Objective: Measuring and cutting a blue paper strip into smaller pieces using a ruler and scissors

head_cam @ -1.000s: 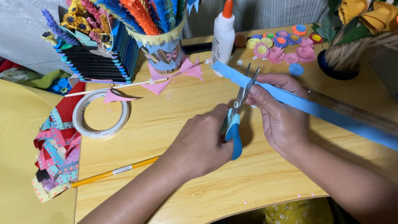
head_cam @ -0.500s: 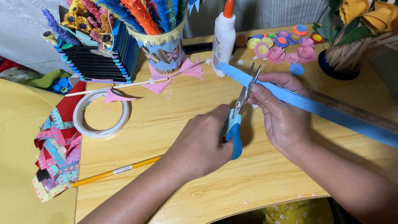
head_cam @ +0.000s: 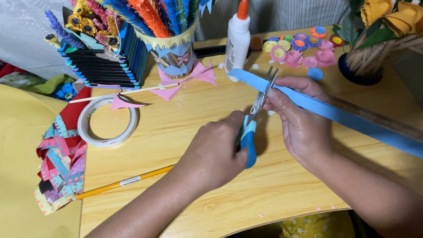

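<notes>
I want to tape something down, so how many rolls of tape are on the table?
1. A single white tape roll lies flat on the wooden table, left of the left hand holding the blue-handled scissors. Others could be hidden under the papers.

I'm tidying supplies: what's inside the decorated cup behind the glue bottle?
The decorated cup holds upright fringed paper stems in orange, blue, green and red. Their lower ends and the cup's bottom are hidden by its wall.
</notes>
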